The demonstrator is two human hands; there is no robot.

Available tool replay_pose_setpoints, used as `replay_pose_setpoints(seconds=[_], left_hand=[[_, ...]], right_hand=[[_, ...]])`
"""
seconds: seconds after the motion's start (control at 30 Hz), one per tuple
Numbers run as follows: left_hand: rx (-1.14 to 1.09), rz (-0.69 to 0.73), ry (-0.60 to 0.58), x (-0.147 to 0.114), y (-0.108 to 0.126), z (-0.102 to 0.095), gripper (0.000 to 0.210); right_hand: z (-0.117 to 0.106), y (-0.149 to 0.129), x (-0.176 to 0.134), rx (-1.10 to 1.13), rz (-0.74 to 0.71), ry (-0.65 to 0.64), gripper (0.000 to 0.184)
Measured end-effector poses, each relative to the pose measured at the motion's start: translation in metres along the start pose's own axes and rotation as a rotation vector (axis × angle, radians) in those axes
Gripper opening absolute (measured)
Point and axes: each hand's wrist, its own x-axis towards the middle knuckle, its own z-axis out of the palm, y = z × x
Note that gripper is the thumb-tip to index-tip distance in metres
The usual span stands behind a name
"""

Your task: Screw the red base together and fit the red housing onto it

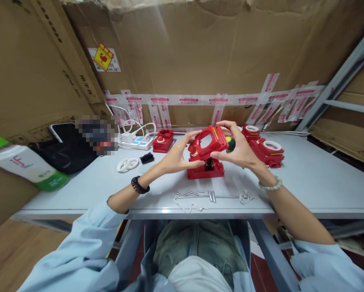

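Note:
Between my two hands is a red housing cover (pixel 214 151) with a large opening, tilted above a red base (pixel 204 173). My left hand (pixel 178 156) grips the cover's left side, thumb low near the base. On the right side, my right hand (pixel 238 148) holds the cover with its thumb at the front edge. Dark parts show inside the base under the cover. Whether cover and base touch is hard to tell. Just in front lie several metal screws (pixel 189 194), two short metal pins (pixel 211 196) and a thin metal rod (pixel 227 197).
More red housings (pixel 268 156) with white rings stand at the right, another red housing (pixel 163 141) at the back left. White rings (pixel 127 164), a black piece (pixel 147 158), a power strip (pixel 136 142) and a bottle (pixel 26 164) are leftward. Cardboard (pixel 182 52) walls the back.

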Motion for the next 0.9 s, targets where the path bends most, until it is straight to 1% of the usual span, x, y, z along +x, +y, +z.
replay_pose_setpoints(seconds=[0.07, 0.13, 0.2, 0.37, 0.47, 0.53, 0.57, 0.7, 0.77, 0.9], left_hand=[[0.067, -0.061, -0.052, -0.005, -0.006, -0.002, 0.083], [0.145, -0.119, -0.132, -0.009, -0.012, -0.002, 0.08], [0.222, -0.166, -0.199, -0.011, -0.014, 0.001, 0.079], [0.296, -0.227, -0.279, -0.01, -0.011, 0.012, 0.077], [0.302, -0.23, -0.295, -0.009, -0.009, 0.014, 0.077], [0.286, -0.216, -0.294, -0.009, -0.009, 0.014, 0.077], [0.278, -0.213, -0.288, -0.009, -0.01, 0.014, 0.077], [0.329, -0.243, -0.238, -0.008, -0.019, 0.01, 0.076], [0.417, -0.302, -0.187, -0.006, -0.026, 0.005, 0.077], [0.649, -0.484, -0.055, 0.005, -0.041, -0.007, 0.076]], right_hand=[[-0.007, 0.004, 0.002, -0.049, 0.012, 0.059, 0.082], [-0.012, 0.008, 0.003, -0.09, 0.01, 0.112, 0.079], [-0.015, 0.011, 0.003, -0.118, 0.014, 0.122, 0.072], [-0.013, 0.013, 0.003, -0.181, 0.054, 0.042, 0.053], [-0.013, 0.012, 0.002, -0.22, 0.121, -0.082, 0.046], [-0.014, 0.013, 0.002, -0.231, 0.163, -0.165, 0.043], [-0.014, 0.013, 0.002, -0.234, 0.174, -0.184, 0.042], [-0.015, 0.017, 0.002, -0.232, 0.179, -0.145, 0.048], [-0.015, 0.018, 0.003, -0.236, 0.176, -0.133, 0.052], [-0.015, 0.019, 0.003, -0.281, 0.193, -0.139, 0.053]])
